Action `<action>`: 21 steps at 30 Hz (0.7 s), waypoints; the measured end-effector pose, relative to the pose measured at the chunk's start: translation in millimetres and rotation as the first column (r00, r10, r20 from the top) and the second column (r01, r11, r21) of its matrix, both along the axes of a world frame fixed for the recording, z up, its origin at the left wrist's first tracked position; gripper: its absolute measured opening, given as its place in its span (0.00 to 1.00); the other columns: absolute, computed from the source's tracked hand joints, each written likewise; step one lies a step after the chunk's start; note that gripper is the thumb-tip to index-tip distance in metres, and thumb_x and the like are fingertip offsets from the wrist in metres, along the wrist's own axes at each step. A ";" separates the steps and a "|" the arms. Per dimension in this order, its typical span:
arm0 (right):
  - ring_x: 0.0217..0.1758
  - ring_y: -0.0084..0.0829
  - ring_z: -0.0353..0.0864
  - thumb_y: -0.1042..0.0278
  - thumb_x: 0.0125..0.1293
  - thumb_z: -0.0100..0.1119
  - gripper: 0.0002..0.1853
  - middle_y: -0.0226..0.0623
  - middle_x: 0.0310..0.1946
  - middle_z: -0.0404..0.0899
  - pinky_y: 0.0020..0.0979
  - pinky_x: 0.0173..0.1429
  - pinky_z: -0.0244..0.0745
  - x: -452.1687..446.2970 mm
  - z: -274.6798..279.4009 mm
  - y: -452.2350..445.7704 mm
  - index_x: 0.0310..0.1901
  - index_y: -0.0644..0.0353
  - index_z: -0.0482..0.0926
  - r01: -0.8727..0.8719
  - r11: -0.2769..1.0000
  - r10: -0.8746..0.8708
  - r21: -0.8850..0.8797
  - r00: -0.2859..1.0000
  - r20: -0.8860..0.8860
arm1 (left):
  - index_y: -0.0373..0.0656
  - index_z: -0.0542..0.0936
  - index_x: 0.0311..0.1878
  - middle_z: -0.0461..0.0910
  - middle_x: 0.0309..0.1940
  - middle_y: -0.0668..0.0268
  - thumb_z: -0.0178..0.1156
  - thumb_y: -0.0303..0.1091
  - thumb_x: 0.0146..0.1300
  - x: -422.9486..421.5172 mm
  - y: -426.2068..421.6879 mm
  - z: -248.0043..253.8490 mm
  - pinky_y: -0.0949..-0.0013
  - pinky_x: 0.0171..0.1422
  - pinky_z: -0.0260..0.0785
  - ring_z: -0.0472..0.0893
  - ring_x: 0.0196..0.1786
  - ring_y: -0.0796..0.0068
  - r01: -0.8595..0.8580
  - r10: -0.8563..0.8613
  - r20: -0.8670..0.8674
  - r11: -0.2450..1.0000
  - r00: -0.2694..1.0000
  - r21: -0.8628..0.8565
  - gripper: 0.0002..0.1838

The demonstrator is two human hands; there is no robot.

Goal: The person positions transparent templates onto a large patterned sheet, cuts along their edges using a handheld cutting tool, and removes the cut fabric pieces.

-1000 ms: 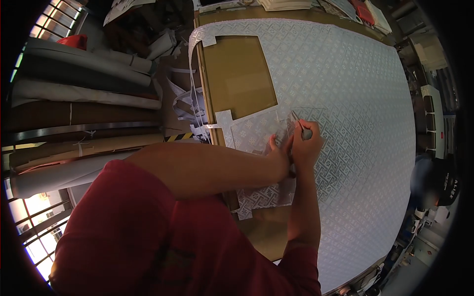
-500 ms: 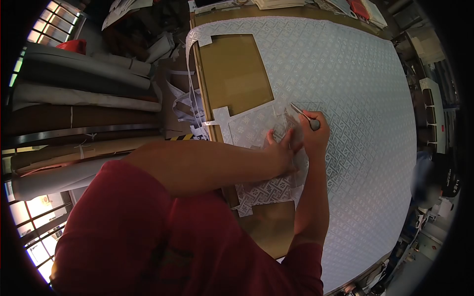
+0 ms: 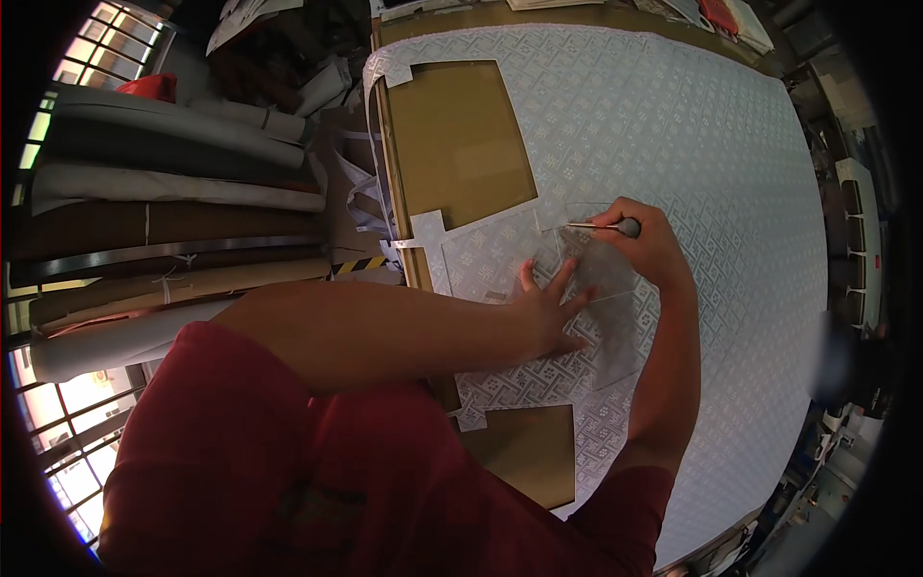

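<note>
My left hand (image 3: 553,313) lies with fingers spread on a clear, see-through template (image 3: 615,337), pressing it against a pale sheet of patterned material (image 3: 711,192). My right hand (image 3: 646,238) is closed round an awl (image 3: 594,226) with a thin metal shaft and a dark rounded end. The awl lies nearly level, its tip pointing left, at the upper corner of the template. Thin lines show on the sheet around both hands. Part of the template is hidden beneath my left hand.
Cut-out openings in the sheet bare the brown tabletop (image 3: 461,144). Rolls of material (image 3: 173,188) are stacked at the left, with white offcuts (image 3: 365,202) beside the table. Papers and a red item (image 3: 719,14) lie at the far edge. A dark blurred shape stands at the right.
My right hand has moved right, and the awl has swung from slanting to nearly level. My left fingers have spread over the template, which now shows further right. The view has shifted slightly.
</note>
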State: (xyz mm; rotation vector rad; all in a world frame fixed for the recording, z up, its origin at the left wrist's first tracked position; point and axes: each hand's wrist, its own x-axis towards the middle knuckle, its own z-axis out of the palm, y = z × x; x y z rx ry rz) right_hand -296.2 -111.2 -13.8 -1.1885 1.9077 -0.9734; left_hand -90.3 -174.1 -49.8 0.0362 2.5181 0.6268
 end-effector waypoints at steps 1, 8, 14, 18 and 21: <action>0.37 0.21 0.80 0.74 0.63 0.73 0.06 0.35 0.33 0.88 0.30 0.44 0.76 -2.7 3.6 -4.6 0.38 0.66 0.85 -0.001 1.000 0.001 -0.002 1.000 0.006 | 0.56 0.52 0.87 0.50 0.87 0.56 0.41 0.69 0.78 0.2 -2.3 1.2 0.08 0.71 0.41 0.32 0.89 0.42 -0.001 0.001 0.006 1.000 1.000 -0.002 0.42; 0.37 0.21 0.82 0.75 0.57 0.73 0.07 0.35 0.35 0.90 0.29 0.44 0.76 -24.3 2.7 -28.1 0.35 0.66 0.84 -0.189 0.976 0.189 0.108 0.982 0.012 | 0.76 0.69 0.78 0.43 0.88 0.57 0.44 0.58 0.82 2.6 -9.2 10.0 0.04 0.66 0.44 0.33 0.87 0.31 0.158 -0.156 -0.044 0.986 0.987 0.042 0.25; 0.35 0.20 0.82 0.77 0.58 0.74 0.07 0.36 0.37 0.90 0.27 0.41 0.78 -23.5 -20.4 -41.5 0.34 0.65 0.84 -0.218 0.971 0.165 0.095 0.906 0.390 | 0.77 0.69 0.78 0.40 0.89 0.59 0.42 0.59 0.82 0.1 2.4 -10.6 0.05 0.66 0.45 0.32 0.87 0.32 0.085 -0.085 -0.022 0.996 0.996 0.007 0.25; 0.36 0.21 0.84 0.78 0.62 0.72 0.06 0.39 0.39 0.91 0.26 0.41 0.79 -20.3 -23.9 -42.4 0.37 0.65 0.84 -0.248 0.964 0.192 0.096 0.899 0.393 | 0.72 0.64 0.82 0.40 0.89 0.60 0.42 0.61 0.81 -5.5 -6.8 13.1 0.05 0.67 0.44 0.34 0.88 0.34 0.173 -0.173 0.089 0.985 0.981 0.003 0.29; 0.36 0.22 0.85 0.78 0.64 0.71 0.04 0.39 0.38 0.90 0.27 0.42 0.80 -7.1 -18.2 -25.2 0.39 0.64 0.84 -0.011 0.998 0.026 -0.056 0.965 0.262 | 0.65 0.60 0.85 0.40 0.89 0.59 0.43 0.62 0.81 -4.7 -6.7 14.7 0.05 0.68 0.42 0.35 0.88 0.36 0.136 -0.137 0.076 0.991 0.988 0.010 0.34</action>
